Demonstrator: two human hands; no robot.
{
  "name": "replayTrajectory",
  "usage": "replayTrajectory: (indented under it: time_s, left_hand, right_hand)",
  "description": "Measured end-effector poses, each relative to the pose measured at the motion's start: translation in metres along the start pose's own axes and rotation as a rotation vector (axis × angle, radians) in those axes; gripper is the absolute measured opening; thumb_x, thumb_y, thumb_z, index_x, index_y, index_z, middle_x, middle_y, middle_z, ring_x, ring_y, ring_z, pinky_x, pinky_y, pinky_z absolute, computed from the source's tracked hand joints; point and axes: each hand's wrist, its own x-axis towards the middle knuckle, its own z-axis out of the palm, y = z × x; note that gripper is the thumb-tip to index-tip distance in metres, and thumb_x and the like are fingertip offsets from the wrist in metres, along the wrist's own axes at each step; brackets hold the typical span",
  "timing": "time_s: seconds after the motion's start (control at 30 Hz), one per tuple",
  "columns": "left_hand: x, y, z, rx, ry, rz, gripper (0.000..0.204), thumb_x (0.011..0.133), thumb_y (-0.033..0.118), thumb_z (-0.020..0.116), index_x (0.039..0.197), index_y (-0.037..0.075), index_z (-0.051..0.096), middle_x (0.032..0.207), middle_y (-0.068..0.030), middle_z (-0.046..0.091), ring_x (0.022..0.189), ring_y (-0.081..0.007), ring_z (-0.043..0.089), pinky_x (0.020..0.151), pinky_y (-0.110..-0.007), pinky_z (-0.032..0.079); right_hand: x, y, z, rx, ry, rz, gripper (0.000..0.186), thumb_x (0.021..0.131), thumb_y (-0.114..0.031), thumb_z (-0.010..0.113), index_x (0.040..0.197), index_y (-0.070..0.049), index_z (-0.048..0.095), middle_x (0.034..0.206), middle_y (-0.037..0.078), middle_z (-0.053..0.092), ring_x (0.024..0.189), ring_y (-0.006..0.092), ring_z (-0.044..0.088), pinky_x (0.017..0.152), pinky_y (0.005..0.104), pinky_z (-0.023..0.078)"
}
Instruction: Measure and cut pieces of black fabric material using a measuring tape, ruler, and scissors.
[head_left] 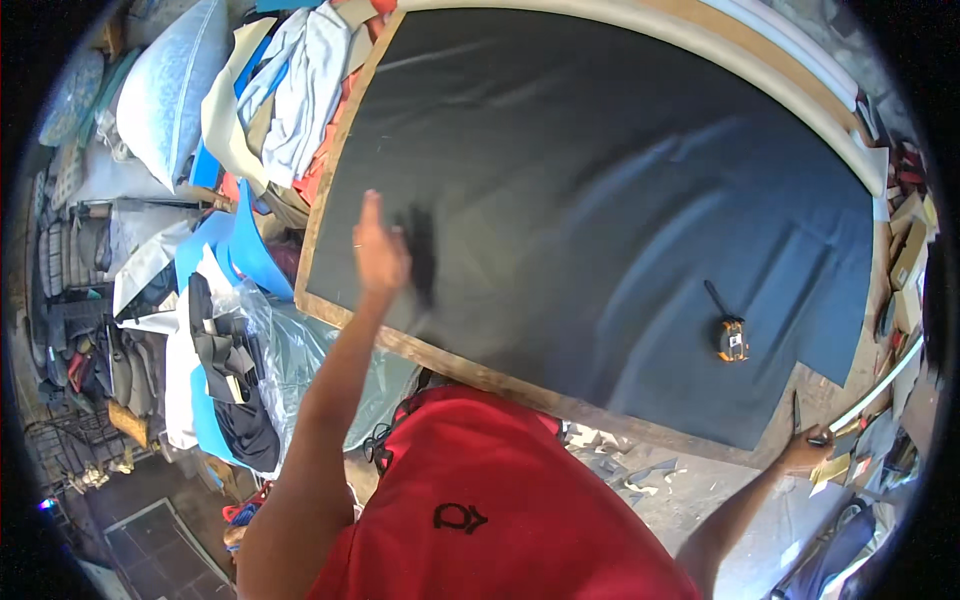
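Left hand lies flat, fingers together, on dark sheet; right hand grips scissors at table edge.

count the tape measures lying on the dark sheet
1. A single orange-and-black tape measure lies on the dark grey fabric sheet, toward its right side, far from the left hand pressing flat on the sheet. Others could be hidden in the clutter beyond the table.

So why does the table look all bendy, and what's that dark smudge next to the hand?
In the head view, the fisheye lens bends the wooden table edge into a curve and leaves black corners. The smudge is the left hand casting its shadow on the dark sheet. Soft light streaks cross the sheet, and the hand looks slightly blurred.
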Motion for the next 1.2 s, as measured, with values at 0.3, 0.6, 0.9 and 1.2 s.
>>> replayTrajectory:
  time_s: [0.3, 0.6, 0.9, 1.2]
  left_hand:
    - [-0.023, -0.241, -0.073, 0.206, -0.362, 0.399, 0.071, 0.100, 0.026, 0.058, 0.165, 0.012, 0.034, 0.167, -0.0140, 0.040, 0.154, -0.0364, 0.038, 0.120, -0.071, 0.024]
    - [0.055, -0.244, -0.063, -0.338, -0.295, 0.365, 0.055, 0.104, 0.029, 0.057, 0.150, -0.001, 0.050, 0.144, -0.0209, 0.061, 0.134, -0.0398, 0.055, 0.114, -0.057, 0.038]
    - [0.148, -0.261, 0.021, -0.268, -0.381, 0.791, 0.085, 0.104, 0.042, 0.055, 0.165, -0.005, 0.019, 0.170, -0.0294, 0.024, 0.160, -0.0456, 0.019, 0.127, -0.062, 0.014]
    - [0.152, -0.270, 0.035, -0.224, -0.429, 0.905, 0.086, 0.101, 0.039, 0.054, 0.165, -0.006, 0.018, 0.172, -0.0283, 0.022, 0.162, -0.0436, 0.015, 0.129, -0.061, 0.008]
  right_hand:
    - [-0.175, -0.530, -0.236, 1.014, -0.282, 0.141, 0.047, 0.091, 0.003, 0.057, 0.136, -0.006, 0.062, 0.123, 0.012, 0.066, 0.103, 0.0217, 0.063, 0.090, 0.0350, 0.053]
    - [-0.334, -0.819, -0.403, 1.147, -0.783, 0.097, 0.047, 0.082, 0.006, 0.063, 0.126, -0.011, 0.062, 0.106, 0.009, 0.055, 0.070, 0.0200, 0.052, 0.059, 0.0316, 0.044]
    - [-0.420, -0.885, -0.420, 1.143, -0.766, 0.100, 0.046, 0.077, 0.006, 0.065, 0.121, -0.007, 0.063, 0.119, 0.016, 0.066, 0.102, 0.0297, 0.054, 0.088, 0.0386, 0.045]
    - [-0.433, -0.900, -0.420, 1.048, -0.665, 0.041, 0.044, 0.074, -0.003, 0.071, 0.118, -0.010, 0.064, 0.130, 0.014, 0.067, 0.101, 0.0299, 0.054, 0.091, 0.0409, 0.040]
